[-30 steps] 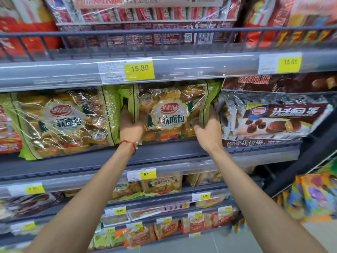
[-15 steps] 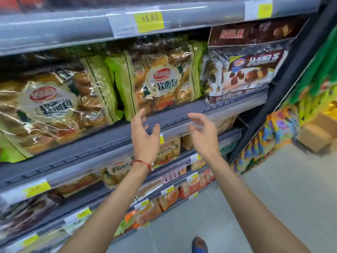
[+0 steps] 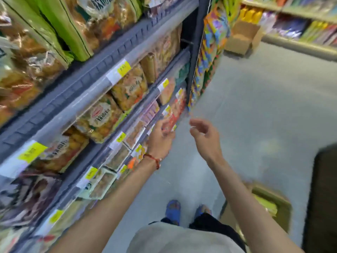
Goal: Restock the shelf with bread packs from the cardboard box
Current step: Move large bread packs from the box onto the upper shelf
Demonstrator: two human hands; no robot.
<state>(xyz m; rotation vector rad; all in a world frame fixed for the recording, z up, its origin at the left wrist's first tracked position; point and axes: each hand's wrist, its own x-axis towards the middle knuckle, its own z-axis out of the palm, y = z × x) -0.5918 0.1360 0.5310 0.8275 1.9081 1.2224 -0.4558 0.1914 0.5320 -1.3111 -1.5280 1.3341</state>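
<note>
Hands off bread packs, now dropped away from shelf: left hand, right hand both empty, fingers loosely apart. Placed packs sit up-left of hands; cardboard box below right hand, likely next reach

Bright, even indoor light, source unseen. Heavy motion blur throughout: price tags unreadable, cardboard box smeared. Glare streaks on bread packs. Faint soft shadows on floor. Shelf lines bow toward left edge.
</note>
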